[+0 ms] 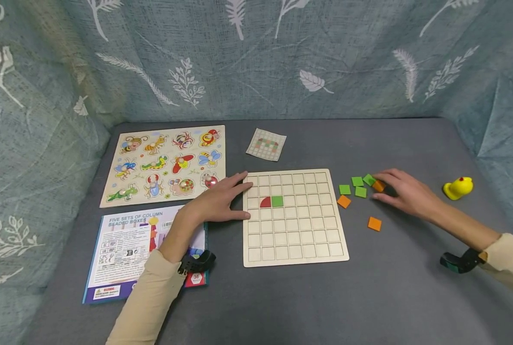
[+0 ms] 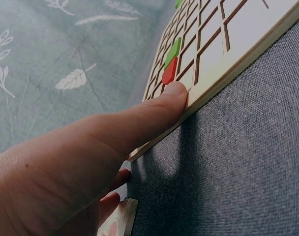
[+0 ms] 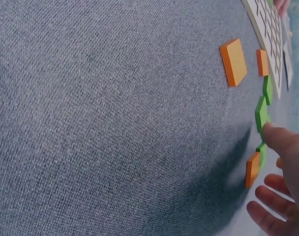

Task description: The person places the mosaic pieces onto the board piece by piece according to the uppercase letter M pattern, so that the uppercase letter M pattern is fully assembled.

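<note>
A wooden grid board [image 1: 295, 230] lies flat, with a red quarter-round tile [image 1: 266, 202] and a green square tile [image 1: 277, 201] side by side in its cells. My left hand [image 1: 215, 199] rests at the board's left edge, its thumb on the rim in the left wrist view. To the right of the board, my right hand [image 1: 405, 191] hovers over loose tiles with thumb and fingers spread. Nearest its fingertips are an orange square tile [image 1: 378, 186] and a green tile [image 1: 368, 179]. Several green tiles [image 3: 261, 114] and an orange tile [image 1: 343, 201] lie beside them.
Another orange tile [image 1: 374, 224] sits closer to the front. A pattern card [image 1: 266, 144] lies behind the board. At left are an insect peg puzzle [image 1: 163, 175] and a printed box [image 1: 122, 254]. A yellow toy duck [image 1: 458, 188] stands at far right, and a curtain hangs behind.
</note>
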Tool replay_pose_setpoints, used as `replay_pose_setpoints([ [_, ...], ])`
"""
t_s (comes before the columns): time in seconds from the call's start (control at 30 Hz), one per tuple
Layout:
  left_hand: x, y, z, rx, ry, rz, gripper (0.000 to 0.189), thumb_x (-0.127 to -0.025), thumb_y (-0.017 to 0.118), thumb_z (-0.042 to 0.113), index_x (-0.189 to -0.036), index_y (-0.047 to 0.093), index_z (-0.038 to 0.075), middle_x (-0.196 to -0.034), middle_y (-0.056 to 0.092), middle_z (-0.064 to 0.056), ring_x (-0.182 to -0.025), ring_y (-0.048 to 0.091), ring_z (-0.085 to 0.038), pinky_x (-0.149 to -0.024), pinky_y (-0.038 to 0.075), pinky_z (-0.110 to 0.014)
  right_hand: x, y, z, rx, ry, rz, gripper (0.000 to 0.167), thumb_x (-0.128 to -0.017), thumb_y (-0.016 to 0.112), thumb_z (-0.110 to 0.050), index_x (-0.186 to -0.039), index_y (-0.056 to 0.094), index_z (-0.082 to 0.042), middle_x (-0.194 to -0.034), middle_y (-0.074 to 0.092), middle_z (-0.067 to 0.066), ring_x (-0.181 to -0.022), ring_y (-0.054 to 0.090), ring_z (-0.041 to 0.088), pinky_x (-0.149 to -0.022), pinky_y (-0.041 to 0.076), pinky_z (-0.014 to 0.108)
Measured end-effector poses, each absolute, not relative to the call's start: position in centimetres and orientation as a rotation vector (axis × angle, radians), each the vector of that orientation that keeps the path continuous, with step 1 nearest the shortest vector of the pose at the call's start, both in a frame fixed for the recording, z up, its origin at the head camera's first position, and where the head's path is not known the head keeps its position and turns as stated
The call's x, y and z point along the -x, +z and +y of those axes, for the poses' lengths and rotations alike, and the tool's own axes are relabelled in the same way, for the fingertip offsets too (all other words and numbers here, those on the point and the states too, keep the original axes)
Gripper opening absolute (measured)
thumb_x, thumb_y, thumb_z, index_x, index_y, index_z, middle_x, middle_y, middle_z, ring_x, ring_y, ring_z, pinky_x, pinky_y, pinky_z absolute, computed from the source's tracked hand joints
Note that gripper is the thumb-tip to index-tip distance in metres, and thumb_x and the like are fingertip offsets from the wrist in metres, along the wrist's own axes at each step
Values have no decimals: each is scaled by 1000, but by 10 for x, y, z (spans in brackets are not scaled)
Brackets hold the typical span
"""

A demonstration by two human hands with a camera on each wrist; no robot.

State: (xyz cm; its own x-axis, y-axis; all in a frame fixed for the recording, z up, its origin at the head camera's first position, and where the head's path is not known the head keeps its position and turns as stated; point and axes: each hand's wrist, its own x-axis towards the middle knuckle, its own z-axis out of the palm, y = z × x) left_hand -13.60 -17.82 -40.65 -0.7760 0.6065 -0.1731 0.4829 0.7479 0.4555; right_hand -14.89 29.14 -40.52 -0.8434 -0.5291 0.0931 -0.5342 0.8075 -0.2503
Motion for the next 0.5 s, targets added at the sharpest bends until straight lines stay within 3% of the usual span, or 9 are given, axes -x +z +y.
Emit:
replay_pose_setpoints([
  [0.5, 135, -407, -180, -845, 553, 2646, 80, -86, 70, 45, -149, 38, 9, -162, 21, -15, -149, 23, -36, -117, 28, -52, 153, -409, 292, -879, 445, -2955, 40, -83, 76, -19, -117, 64, 0, -115, 62, 18, -103, 61, 33, -80, 52, 52],
])
